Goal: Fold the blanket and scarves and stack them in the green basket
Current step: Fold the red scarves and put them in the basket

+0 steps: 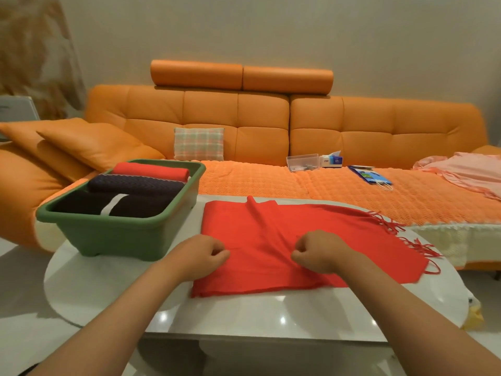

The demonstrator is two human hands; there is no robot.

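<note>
A red scarf (260,234) with fringe at its right end lies partly folded on the white table (244,313). My left hand (199,256) pinches the scarf at its left edge. My right hand (320,252) pinches the cloth near the middle. The green basket (119,234) stands on the table's left part. Inside it lie a folded red piece (151,170), a dark patterned piece (135,184) and a black piece with a white stripe (113,204).
An orange sofa (271,123) runs behind the table, with a plaid cushion (199,143), a clear box (302,162), a tissue box (332,160), a blue bag (370,176) and pink cloth (466,170) on its seat.
</note>
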